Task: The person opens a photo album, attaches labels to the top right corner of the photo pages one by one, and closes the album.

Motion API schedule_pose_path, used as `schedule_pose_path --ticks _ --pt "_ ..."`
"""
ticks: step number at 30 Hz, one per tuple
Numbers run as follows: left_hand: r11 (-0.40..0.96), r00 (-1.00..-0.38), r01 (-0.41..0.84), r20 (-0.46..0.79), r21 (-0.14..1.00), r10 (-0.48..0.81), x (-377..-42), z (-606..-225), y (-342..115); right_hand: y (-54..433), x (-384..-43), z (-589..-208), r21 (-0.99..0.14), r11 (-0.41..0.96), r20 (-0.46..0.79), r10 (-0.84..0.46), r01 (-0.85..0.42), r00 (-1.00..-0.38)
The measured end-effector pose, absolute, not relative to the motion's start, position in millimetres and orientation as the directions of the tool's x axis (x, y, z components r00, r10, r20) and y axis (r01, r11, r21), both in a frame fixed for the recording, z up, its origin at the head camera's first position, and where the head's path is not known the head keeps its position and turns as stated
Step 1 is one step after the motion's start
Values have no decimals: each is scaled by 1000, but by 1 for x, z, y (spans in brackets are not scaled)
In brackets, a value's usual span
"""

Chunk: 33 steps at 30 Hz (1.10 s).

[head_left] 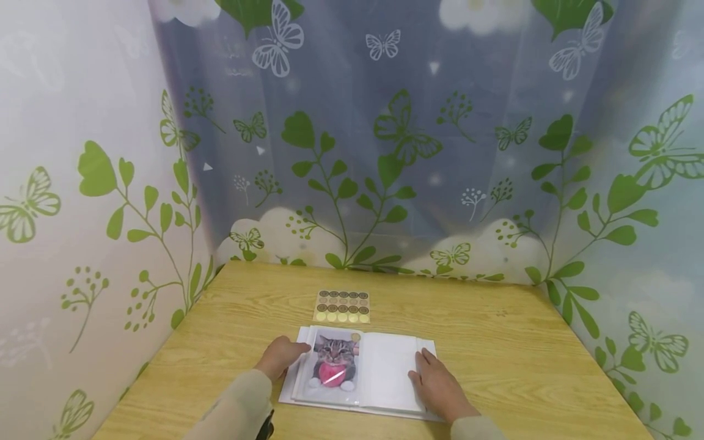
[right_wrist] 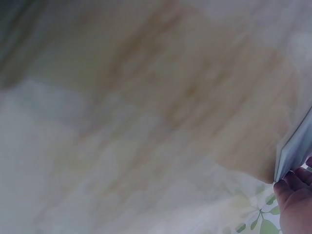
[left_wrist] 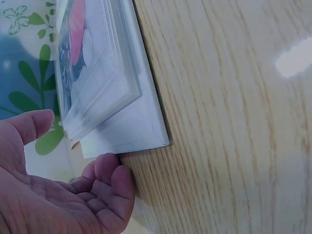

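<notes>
A photo album (head_left: pixel 392 371) lies spread on the wooden table, its white cover showing around the clear sleeves. On the left page is a picture of a tabby cat (head_left: pixel 333 360) with a pink heart; a small round sticker (head_left: pixel 355 337) sits at its upper right corner. The right page is plain white. My left hand (head_left: pixel 282 355) is at the album's left edge, loosely bent fingertips (left_wrist: pixel 106 165) right at the cover and thumb held apart from the pages. My right hand (head_left: pixel 440 386) rests along the right edge, fingers extended over the white page and cover.
Behind the album lies a sheet of round stickers (head_left: pixel 342 307) in rows of brown, tan and yellow. The wooden table (head_left: pixel 495 342) meets a patterned curtain (head_left: pixel 352 153) at the back, with similar fabric on both sides.
</notes>
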<state>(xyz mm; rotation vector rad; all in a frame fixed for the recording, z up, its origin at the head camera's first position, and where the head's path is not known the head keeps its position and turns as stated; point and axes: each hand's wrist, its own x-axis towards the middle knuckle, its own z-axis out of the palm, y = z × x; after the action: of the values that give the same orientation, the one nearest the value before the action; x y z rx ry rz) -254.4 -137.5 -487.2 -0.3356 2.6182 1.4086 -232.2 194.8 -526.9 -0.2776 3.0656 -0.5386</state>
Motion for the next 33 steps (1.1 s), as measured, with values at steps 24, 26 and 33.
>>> schedule_pose_path --ticks 24,26,33 --pt "476 -979 -201 -166 856 -117 -254 -485 -138 195 -231 -525 -380 906 29 -187 -184 -982" --pt "464 -980 -200 -164 863 -116 -253 -481 -139 192 -231 -525 -395 899 37 -191 -190 -981" --pt "474 -983 -175 -125 863 -135 -256 -468 -147 182 -231 -522 -430 879 39 -209 -205 -977"
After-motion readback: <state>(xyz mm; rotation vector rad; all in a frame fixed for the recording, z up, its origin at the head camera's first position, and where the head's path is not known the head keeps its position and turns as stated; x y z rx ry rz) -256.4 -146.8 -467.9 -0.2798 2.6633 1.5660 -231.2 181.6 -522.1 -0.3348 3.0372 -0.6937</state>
